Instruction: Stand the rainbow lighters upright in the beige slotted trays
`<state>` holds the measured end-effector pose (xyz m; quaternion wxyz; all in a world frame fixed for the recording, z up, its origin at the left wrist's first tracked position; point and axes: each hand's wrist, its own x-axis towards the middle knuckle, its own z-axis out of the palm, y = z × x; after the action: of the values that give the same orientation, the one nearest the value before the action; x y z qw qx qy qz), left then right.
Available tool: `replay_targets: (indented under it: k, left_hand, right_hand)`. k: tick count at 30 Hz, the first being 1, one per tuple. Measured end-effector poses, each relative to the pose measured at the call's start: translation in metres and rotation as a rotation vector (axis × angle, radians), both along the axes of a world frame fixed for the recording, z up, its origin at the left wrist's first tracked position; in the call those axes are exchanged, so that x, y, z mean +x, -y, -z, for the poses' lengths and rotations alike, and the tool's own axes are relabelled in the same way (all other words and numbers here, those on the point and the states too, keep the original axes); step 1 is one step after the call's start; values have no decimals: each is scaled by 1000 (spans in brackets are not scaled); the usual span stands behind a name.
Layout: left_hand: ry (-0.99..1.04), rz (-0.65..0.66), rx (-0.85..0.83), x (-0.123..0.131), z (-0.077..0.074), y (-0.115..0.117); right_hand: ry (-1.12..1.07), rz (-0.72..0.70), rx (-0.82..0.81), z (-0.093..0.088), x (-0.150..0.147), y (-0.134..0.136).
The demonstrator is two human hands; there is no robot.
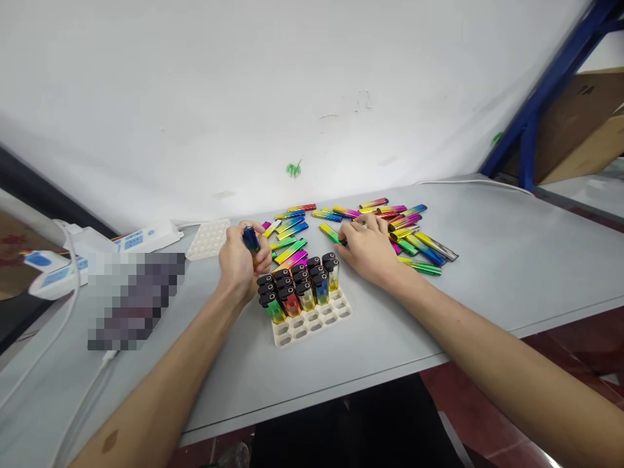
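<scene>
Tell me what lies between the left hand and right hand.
In the head view, loose shiny cases lie between the left hand and right hand, with black-topped lighters in a tray nearer the wearer.

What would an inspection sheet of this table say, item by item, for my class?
Surface: grey table.
Job's things: lighters with black tops standing in a pale tray; shiny cases scattered behind it and around the right grip.
Clutter: second pale tray, power strips, one pixelated item.
Grips: left grip holds a dark blue case upright; right has fingertips at a green-yellow case, hold unclear.
Cables: white cables left; another along the wall, right.
Surroundings: white wall, blue frame, cardboard boxes.
</scene>
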<state>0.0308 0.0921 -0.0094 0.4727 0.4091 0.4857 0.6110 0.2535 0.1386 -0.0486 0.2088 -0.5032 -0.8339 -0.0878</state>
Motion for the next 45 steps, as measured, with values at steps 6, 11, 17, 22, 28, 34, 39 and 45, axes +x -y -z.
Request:
replay_targets:
  k: [6, 11, 17, 22, 28, 34, 39, 45]
  left_hand:
    - [-57, -40, 30, 0, 4, -2]
    - [-164, -60, 64, 5, 4, 0]
    - [-364, -130, 200, 4, 0, 0]
    - [-516, -286, 432, -9, -28, 1]
    - [-968, -210, 565, 23, -76, 54]
    - [-1264, 11, 568, 70, -72, 85]
    - [-1556, 152, 619, 71, -49, 72]
    - [-1743, 180, 619, 64, -34, 66]
  right_hand:
    - [-5, -5, -15, -1, 0, 0]
    - [-15, -7, -50, -1, 1, -1]
    - [-49, -15, -58, -1, 2, -4]
    - [-79, -16, -74, -2, 2, -4]
    - [-83, -23, -56, -2, 2, -2]
    - [-78, -19, -81, -6, 4, 1]
    - [-52, -26, -118, -9, 6, 2]
    - [-63, -36, -77, -2, 5, -3]
